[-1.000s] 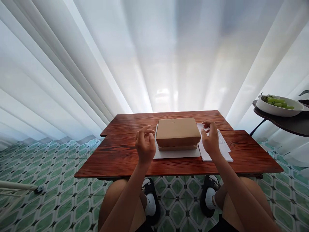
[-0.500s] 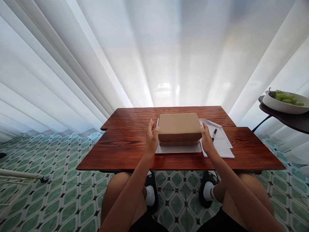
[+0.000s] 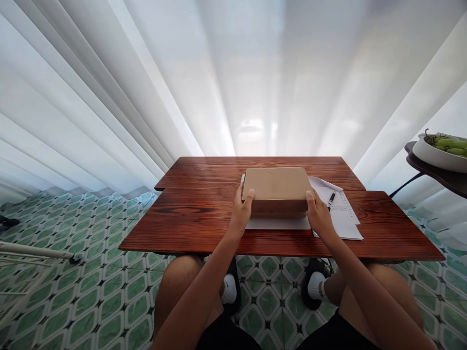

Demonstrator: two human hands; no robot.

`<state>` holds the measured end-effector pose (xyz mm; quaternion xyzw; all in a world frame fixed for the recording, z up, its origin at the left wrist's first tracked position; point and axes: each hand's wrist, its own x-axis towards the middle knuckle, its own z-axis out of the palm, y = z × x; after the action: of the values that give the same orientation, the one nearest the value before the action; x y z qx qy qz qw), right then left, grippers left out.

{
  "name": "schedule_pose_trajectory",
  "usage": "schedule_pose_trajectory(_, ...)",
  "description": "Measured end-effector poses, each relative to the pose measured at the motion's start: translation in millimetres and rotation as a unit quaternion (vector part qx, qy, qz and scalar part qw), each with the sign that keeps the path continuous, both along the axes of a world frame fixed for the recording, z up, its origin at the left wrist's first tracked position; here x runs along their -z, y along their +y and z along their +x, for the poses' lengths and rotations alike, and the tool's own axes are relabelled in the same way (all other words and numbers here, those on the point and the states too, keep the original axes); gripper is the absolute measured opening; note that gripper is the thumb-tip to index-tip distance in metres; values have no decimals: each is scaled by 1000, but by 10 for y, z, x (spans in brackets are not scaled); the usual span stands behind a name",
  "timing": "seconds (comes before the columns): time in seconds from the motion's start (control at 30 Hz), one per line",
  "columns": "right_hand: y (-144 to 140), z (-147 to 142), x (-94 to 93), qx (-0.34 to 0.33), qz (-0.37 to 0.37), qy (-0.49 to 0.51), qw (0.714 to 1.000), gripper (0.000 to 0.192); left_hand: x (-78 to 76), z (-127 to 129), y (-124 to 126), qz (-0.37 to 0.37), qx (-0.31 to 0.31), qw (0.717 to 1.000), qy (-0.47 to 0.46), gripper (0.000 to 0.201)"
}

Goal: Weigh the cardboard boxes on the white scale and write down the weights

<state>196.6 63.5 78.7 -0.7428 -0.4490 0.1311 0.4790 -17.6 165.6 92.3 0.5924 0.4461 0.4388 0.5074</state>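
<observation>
Seated person, both hands gripping brown cardboard box [image 3: 276, 188] mid-worktop [image 3: 189, 228]. Left hand [image 3: 241, 214] clasps near-left corner, right hand [image 3: 318, 215] near-right corner, fingers curled on lid edges. Box rests on white sheet [image 3: 277, 223]; pen [image 3: 331, 199] on papers [image 3: 345, 218] right. Likely lid-lifting grip; needs even upward pull. Box contents hidden; grape bowl [image 3: 443, 150] cut off far right.

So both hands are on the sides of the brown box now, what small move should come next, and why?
Probably lift the lid straight up. The left hand and right hand grip opposite sides of the cardboard box, thumbs on its top edge, and a seam shows low on its front. It rests on white paper, a pen beside it.
</observation>
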Motion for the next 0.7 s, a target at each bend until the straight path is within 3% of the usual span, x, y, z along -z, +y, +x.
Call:
schedule_pose_trajectory(0.3,21,-6,-54,17,-13,-46,999,62,-1,3,7,-20,-2,1000,-5,62)
schedule_pose_trajectory(0.7,39,-31,-57,-1,38,1,999,55,-107,-17,-50,-7,-9,1000,-27,58)
